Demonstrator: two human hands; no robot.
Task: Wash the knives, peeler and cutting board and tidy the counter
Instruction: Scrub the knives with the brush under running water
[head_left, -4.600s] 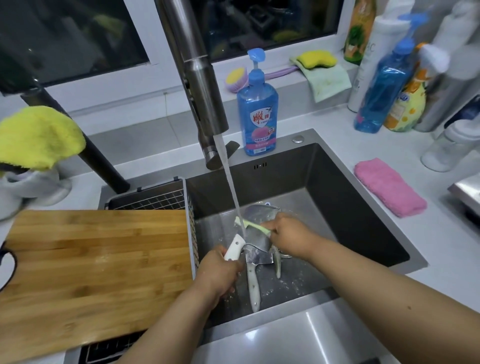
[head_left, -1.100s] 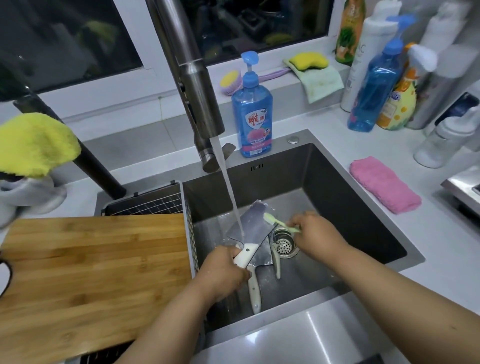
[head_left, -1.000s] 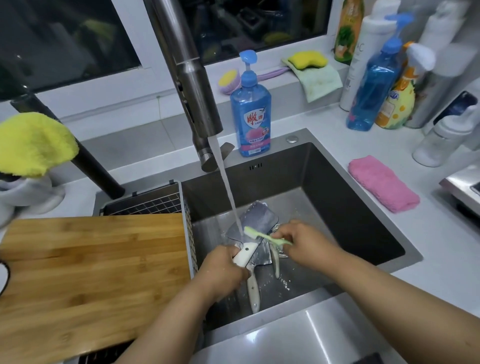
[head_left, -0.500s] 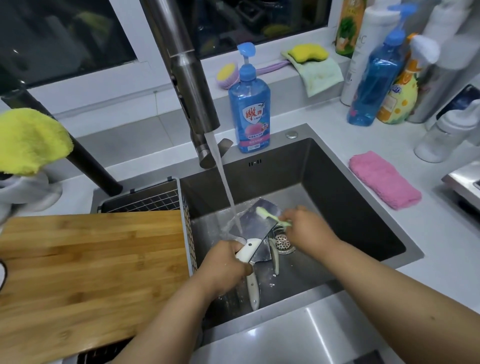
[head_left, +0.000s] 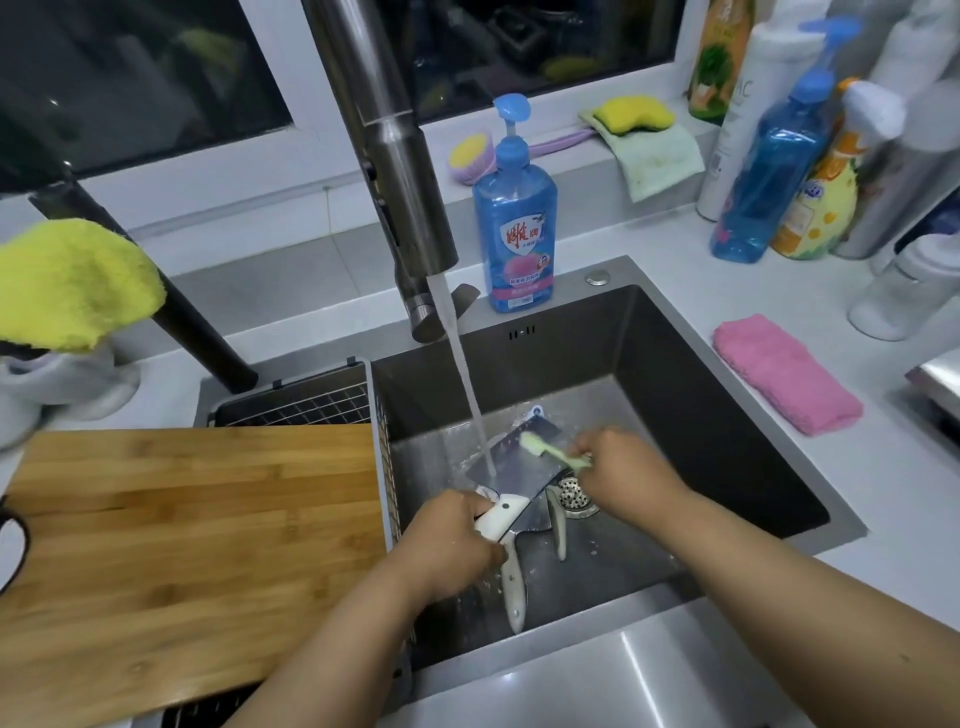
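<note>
Bench (head_left: 883, 509): white, carrying a steel sink (head_left: 727, 415) with a folded pink cloth (head_left: 784, 382) to its right. Cutting board (head_left: 182, 545): bamboo, laid flat over a wire rack (head_left: 306, 402) on the left side of the sink, well apart from both hands. Faucet (head_left: 395, 171): water stream is seen falling onto the cleaver (head_left: 519, 467). Blue soap bottle (head_left: 517, 218) stands upright behind the sink rim.

Cleaver is held tilted above the sink floor, blade pointing away; its white handle is gripped by the left hand (head_left: 452, 545), fingers curled round it. Right hand (head_left: 623, 473): a pale green brush (head_left: 550, 449) is pinched by its handle, bristle end laid on the upper blade face, just right of the stream.

Below the cleaver, a second white-handled knife (head_left: 511, 587) and a smaller tool (head_left: 558, 530), possibly the peeler, lie on the sink floor beside the drain strainer (head_left: 574, 499).
</note>
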